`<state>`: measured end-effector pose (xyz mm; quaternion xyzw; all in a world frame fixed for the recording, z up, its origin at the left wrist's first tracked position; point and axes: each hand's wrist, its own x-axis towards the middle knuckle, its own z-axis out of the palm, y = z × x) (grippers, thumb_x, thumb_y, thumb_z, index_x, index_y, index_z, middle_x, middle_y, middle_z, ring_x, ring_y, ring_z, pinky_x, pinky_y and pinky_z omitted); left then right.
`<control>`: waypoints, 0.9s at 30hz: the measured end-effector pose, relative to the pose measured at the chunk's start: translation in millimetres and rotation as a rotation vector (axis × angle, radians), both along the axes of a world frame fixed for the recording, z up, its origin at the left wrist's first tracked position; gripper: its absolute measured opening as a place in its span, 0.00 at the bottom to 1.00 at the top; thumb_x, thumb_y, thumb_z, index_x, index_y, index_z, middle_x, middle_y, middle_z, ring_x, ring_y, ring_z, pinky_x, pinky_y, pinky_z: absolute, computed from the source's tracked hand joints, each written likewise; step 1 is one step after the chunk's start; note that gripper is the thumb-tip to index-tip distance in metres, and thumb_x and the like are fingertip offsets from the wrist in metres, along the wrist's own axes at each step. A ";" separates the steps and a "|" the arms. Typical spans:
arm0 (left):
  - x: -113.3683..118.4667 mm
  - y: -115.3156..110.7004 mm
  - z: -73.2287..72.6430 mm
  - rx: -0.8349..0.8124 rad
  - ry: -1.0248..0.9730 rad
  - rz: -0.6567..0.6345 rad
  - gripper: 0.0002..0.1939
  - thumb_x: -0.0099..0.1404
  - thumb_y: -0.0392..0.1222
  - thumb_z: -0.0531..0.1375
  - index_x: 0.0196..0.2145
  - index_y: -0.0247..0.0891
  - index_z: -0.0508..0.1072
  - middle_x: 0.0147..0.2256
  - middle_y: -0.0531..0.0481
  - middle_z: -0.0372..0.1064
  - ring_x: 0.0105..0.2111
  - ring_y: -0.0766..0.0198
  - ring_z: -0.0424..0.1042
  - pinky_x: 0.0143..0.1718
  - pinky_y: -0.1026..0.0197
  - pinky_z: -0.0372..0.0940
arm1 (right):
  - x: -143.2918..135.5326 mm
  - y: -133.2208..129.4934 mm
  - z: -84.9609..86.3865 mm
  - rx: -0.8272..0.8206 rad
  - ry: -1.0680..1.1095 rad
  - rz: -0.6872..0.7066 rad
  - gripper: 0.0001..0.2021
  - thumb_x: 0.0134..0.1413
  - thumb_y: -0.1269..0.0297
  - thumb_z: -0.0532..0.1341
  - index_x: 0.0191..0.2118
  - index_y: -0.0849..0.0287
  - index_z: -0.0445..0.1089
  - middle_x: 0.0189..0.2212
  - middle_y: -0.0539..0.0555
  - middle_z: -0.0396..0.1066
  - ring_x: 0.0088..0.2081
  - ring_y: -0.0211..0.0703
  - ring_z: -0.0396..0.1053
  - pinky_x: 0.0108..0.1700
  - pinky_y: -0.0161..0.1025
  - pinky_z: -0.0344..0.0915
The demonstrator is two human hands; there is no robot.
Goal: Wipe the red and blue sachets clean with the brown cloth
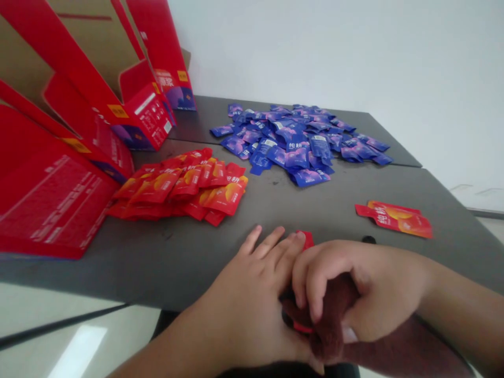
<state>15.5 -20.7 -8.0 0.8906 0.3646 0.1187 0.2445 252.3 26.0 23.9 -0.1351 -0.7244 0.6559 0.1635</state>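
Observation:
My left hand (258,294) lies over the table's front edge with its fingers stretched out. A red packet (305,239) shows in small part past its fingertips, mostly hidden under my hands. Curled around a dark brown cloth (334,307), my right hand (354,281) is beside the left one, close to its thumb side. More red shows low between the two hands. Another red packet (397,218) lies flat farther right, near a small black round object (369,240) that my right wrist partly covers.
Several red packets (185,184) form a pile at the left centre. Behind it, blue-purple packets (295,142) are heaped on the grey table (271,202). Open red cartons (51,194) stand along the left, and a white wall (334,52) rises behind.

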 end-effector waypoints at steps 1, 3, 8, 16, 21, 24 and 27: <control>1.5 -1.5 -1.1 0.005 0.000 0.012 0.64 0.55 0.82 0.67 0.79 0.51 0.50 0.79 0.55 0.42 0.79 0.46 0.40 0.80 0.40 0.29 | 0.1 0.7 -1.1 -0.002 0.004 -0.023 0.10 0.51 0.72 0.73 0.42 0.60 0.81 0.43 0.57 0.80 0.46 0.45 0.80 0.54 0.42 0.75; 3.6 -3.6 -2.4 0.009 0.007 0.023 0.59 0.60 0.79 0.65 0.78 0.53 0.51 0.79 0.56 0.41 0.80 0.47 0.39 0.80 0.40 0.30 | 0.9 1.5 -0.2 0.008 0.014 -0.062 0.11 0.52 0.72 0.74 0.42 0.59 0.80 0.44 0.56 0.80 0.47 0.45 0.79 0.55 0.44 0.75; 5.5 -3.3 -3.1 0.001 0.015 0.050 0.52 0.65 0.69 0.65 0.78 0.51 0.51 0.78 0.54 0.44 0.79 0.48 0.45 0.80 0.41 0.32 | 7.8 -0.7 16.3 0.067 0.004 -0.117 0.16 0.49 0.79 0.72 0.44 0.55 0.80 0.45 0.53 0.78 0.48 0.43 0.79 0.54 0.40 0.75; 7.6 1.7 -0.7 0.077 0.034 0.245 0.64 0.58 0.64 0.70 0.78 0.32 0.45 0.75 0.32 0.54 0.76 0.37 0.53 0.76 0.30 0.45 | -0.5 -5.5 23.8 0.390 -0.366 -0.023 0.12 0.55 0.77 0.72 0.43 0.57 0.81 0.42 0.51 0.80 0.49 0.41 0.75 0.57 0.39 0.69; 7.3 -0.6 -0.2 0.109 0.077 0.239 0.60 0.61 0.65 0.70 0.77 0.33 0.48 0.75 0.34 0.56 0.76 0.39 0.54 0.75 0.31 0.48 | -0.7 0.9 17.4 0.573 -0.420 -0.142 0.06 0.60 0.74 0.69 0.39 0.56 0.76 0.40 0.49 0.76 0.49 0.42 0.73 0.60 0.42 0.64; 6.7 -1.1 -1.0 0.125 0.096 0.249 0.61 0.60 0.65 0.71 0.77 0.32 0.49 0.75 0.34 0.56 0.76 0.40 0.53 0.76 0.32 0.48 | 4.0 10.7 5.8 0.751 -0.564 -0.313 0.02 0.65 0.69 0.66 0.39 0.57 0.73 0.41 0.53 0.73 0.46 0.46 0.72 0.54 0.46 0.67; 5.9 0.5 -1.3 0.131 0.097 0.241 0.62 0.60 0.65 0.71 0.77 0.31 0.48 0.75 0.32 0.55 0.75 0.39 0.55 0.76 0.32 0.48 | 7.0 19.1 -6.7 0.953 -0.802 -0.567 0.06 0.71 0.64 0.60 0.43 0.58 0.73 0.42 0.58 0.74 0.45 0.54 0.73 0.51 0.52 0.69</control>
